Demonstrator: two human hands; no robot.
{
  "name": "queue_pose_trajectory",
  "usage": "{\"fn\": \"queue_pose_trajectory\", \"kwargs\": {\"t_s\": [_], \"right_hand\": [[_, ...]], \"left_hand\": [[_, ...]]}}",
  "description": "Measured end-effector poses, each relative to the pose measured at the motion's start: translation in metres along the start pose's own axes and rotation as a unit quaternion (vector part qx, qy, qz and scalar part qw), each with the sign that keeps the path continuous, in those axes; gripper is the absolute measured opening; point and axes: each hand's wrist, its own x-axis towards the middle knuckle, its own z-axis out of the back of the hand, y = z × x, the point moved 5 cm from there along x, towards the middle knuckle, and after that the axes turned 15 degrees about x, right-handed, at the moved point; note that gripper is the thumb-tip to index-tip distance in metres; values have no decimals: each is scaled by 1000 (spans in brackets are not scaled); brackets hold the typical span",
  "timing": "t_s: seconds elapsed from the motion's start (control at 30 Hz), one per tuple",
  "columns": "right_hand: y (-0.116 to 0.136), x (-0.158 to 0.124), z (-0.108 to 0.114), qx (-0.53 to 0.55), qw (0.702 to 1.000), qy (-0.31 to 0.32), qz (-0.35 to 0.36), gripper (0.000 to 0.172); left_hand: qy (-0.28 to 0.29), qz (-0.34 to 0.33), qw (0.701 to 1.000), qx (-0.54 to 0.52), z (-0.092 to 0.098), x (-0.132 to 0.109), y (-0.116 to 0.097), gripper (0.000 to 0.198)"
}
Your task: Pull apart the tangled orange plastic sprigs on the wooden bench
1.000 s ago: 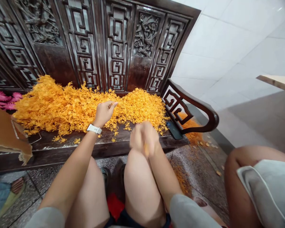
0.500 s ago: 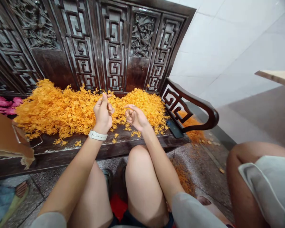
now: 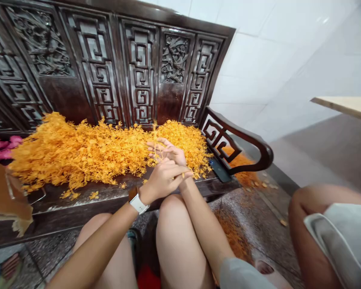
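Note:
My left hand (image 3: 167, 177), with a white-strapped watch (image 3: 138, 202) on its wrist, is closed in front of my right wrist. A thin yellow artificial flower sprig (image 3: 155, 138) rises from between my hands, and a small yellow bit shows at the left fingertips. Behind it, my right hand (image 3: 173, 154) has its fingers stretched out and apart, the sprig crossing in front of them. The sprig's lower part is hidden by my left hand. Both hands are over the front of a large heap of yellow artificial flowers (image 3: 87, 150) on a dark wooden bench (image 3: 108, 196).
The bench has a carved back (image 3: 57, 90) and a curved armrest (image 3: 263, 150). A dark phone (image 3: 220, 170) lies beside the heap. At left are pink flowers (image 3: 1, 146) and a torn cardboard box (image 3: 6, 192). Orange bits (image 3: 236, 237) litter the floor. Another person's knee (image 3: 308, 208) is at right.
My hands were apart above the heap, both with curled fingers. Now they have come together lower down, the left crossing over the right wrist, and the right fingers have opened. The view has tilted slightly.

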Motion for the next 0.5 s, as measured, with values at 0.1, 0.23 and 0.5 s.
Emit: {"fn": "queue_pose_trajectory", "kwargs": {"t_s": [0.1,0.23,0.5], "right_hand": [[5,-3,-20,96,977,185,-39,19],[11,-2,-24,171,956,237,-5,26],[20,-1,-23,194,940,282,-6,17]], "left_hand": [[32,53,997,-38,-4,-4,7,27],[50,109,989,-81,-2,-6,22,22],[103,-44,994,1,2,-4,-2,13]]}}
